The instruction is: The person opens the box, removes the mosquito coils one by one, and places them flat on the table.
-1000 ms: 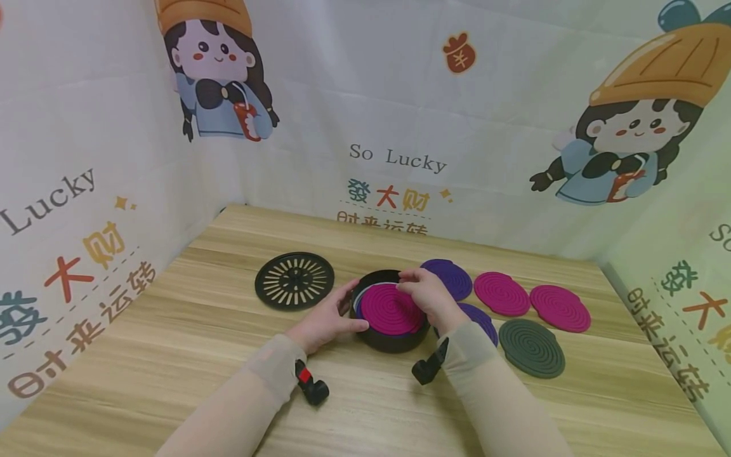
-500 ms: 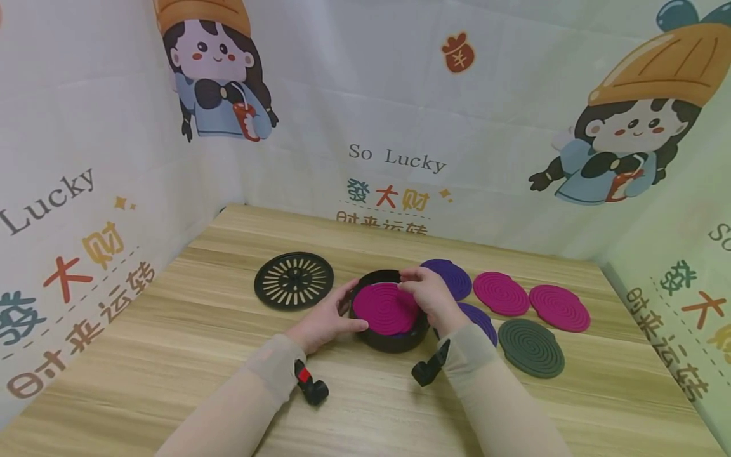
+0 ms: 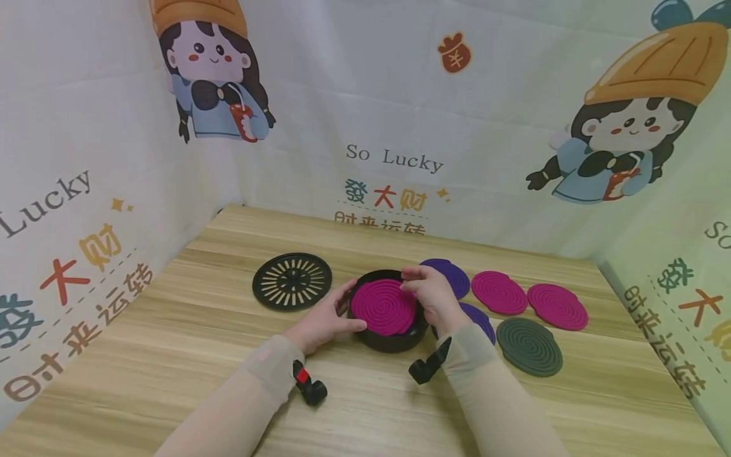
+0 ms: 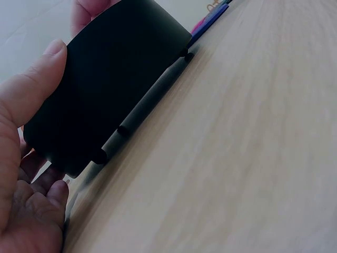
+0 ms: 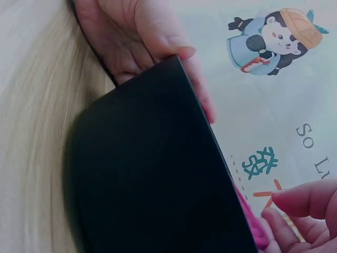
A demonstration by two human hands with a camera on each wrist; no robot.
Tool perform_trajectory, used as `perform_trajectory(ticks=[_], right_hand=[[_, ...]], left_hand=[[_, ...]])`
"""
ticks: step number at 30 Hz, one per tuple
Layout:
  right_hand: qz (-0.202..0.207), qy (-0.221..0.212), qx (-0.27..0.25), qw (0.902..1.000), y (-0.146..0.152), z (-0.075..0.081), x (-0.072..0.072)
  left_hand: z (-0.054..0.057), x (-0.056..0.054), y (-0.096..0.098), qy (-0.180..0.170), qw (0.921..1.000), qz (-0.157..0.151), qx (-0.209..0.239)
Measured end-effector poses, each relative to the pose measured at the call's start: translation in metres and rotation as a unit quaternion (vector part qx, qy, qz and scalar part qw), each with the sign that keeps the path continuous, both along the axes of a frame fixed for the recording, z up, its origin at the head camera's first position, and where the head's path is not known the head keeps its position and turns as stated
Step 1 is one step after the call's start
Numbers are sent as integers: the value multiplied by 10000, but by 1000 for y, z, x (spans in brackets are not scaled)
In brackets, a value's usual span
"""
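Note:
In the head view, a round black holder (image 3: 394, 344) stands at the middle of the wooden table. A pink spiral-grooved coaster (image 3: 381, 308) lies in its mouth, covering what is under it. My left hand (image 3: 324, 322) grips the holder's left side, its thumb (image 4: 34, 84) on the outer wall in the left wrist view. At the right of the opening my right hand (image 3: 433, 295) pinches the pink coaster's edge, just inside the rim. The right wrist view shows the dark wall large, with a strip of pink beside my fingertips (image 5: 274, 224).
Left of the holder lies a black slotted disc (image 3: 292, 282). On the right are a purple coaster (image 3: 448, 274), another purple coaster (image 3: 478, 322) partly behind my arm, two pink coasters (image 3: 499, 292) and a dark green coaster (image 3: 530, 347). A printed cloth (image 3: 394, 114) hangs behind.
The pink coaster has shifted left and slightly back over the holder's opening, now covering the purple edge seen below it before. Both hands have stayed nearly in place.

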State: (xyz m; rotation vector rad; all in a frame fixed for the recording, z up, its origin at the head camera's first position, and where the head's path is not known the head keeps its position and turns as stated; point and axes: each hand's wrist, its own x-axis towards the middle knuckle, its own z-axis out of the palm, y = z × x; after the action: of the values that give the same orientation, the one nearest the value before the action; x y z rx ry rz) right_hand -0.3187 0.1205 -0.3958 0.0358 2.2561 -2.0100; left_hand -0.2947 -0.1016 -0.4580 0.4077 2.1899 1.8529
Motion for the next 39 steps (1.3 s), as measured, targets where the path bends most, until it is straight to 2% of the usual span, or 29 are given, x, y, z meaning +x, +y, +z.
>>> perform_trajectory(ticks=[11, 20, 39], right_hand=[[-274, 34, -537, 9982, -5, -3, 1], [-275, -58, -567, 9980, -5, -4, 2], [-216, -416, -1058, 9933, -4, -6, 4]], left_hand=[[3, -2, -2, -48, 9999, -111, 80], [-1, -2, -2, 79, 9999, -47, 55], [0, 0, 0, 7, 10000, -42, 21]])
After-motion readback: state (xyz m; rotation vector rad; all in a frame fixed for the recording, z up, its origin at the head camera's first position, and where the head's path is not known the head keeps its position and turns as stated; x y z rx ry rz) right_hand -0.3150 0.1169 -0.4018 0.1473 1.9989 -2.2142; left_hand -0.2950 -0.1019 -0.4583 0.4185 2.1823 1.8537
